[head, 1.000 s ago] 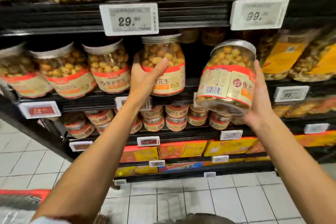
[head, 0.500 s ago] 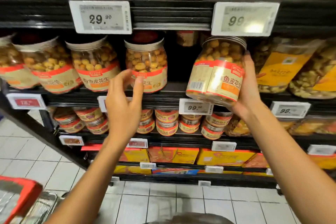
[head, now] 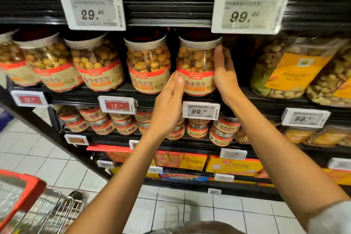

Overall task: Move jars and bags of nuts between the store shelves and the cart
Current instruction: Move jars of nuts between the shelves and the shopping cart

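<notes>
A clear jar of coated peanuts (head: 196, 66) with a red and beige label stands upright on the middle shelf (head: 106, 97), rightmost in a row of like jars. My right hand (head: 224, 74) lies flat against its right side with straight fingers. My left hand (head: 169, 104) touches the jar's lower left side, fingers straight too. The neighbouring jar (head: 148, 66) stands just left of it. Several more jars (head: 96, 64) fill the row to the left.
Big bags of mixed nuts (head: 288, 70) sit right of the jars. Small tins (head: 197, 129) and boxed goods (head: 182, 160) fill the lower shelves. The red-rimmed wire cart (head: 39, 213) is at the lower left on the tiled floor. Price tags (head: 201, 110) line the shelf edges.
My right hand has set the jar down upright on the middle shelf beside the other jars and flattened against it. My left hand has moved right to the jar's left side.
</notes>
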Demonstrator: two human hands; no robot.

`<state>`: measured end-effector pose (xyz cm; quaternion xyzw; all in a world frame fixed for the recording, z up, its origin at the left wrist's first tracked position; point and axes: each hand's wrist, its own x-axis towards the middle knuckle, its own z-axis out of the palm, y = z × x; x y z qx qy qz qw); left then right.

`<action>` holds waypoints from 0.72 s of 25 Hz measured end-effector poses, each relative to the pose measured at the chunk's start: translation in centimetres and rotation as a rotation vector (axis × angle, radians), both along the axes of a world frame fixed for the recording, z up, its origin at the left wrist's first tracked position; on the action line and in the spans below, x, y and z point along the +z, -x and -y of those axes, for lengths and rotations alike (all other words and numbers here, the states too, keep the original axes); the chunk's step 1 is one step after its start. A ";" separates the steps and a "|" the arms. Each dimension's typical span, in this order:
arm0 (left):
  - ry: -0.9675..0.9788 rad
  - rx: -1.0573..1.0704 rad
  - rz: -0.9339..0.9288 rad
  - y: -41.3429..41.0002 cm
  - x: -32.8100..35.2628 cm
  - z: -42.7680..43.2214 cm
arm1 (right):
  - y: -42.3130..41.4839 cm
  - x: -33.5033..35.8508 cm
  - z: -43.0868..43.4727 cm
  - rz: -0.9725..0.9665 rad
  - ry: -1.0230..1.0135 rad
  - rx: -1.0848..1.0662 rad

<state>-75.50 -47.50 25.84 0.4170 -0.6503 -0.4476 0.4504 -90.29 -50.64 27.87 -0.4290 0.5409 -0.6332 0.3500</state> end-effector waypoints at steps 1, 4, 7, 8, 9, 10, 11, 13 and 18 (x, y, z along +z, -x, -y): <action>-0.009 0.041 0.003 0.1 -0.3 -0.2 | 0.2 -0.4 0.0 -0.030 -0.038 0.008; 0.025 0.103 0.013 0.2 -0.9 -0.9 | 0.4 -1.1 0.9 -0.033 -0.132 0.103; 0.004 0.137 0.010 -0.4 -0.8 -0.7 | -0.7 -1.1 2.0 0.117 -0.117 0.176; -0.002 0.149 0.004 -0.8 -0.8 -0.4 | -1.2 -1.1 2.3 0.144 -0.119 0.179; -0.006 0.158 -0.005 -1.2 -0.8 -0.3 | -1.6 -1.1 2.4 0.152 -0.120 0.185; -0.011 0.162 -0.014 -1.5 -0.7 -0.1 | -2.0 -1.1 2.5 0.153 -0.129 0.187; -0.015 0.162 -0.022 -1.8 -0.7 0.0 | -2.3 -1.1 2.6 0.159 -0.140 0.193; -0.022 0.165 -0.040 -2.0 -0.3 0.3 | -2.5 -0.8 2.9 0.169 -0.166 0.201; -0.051 0.380 -0.175 -4.0 -0.2 -1.8 | -1.7 0.1 -0.4 0.032 -0.136 -0.168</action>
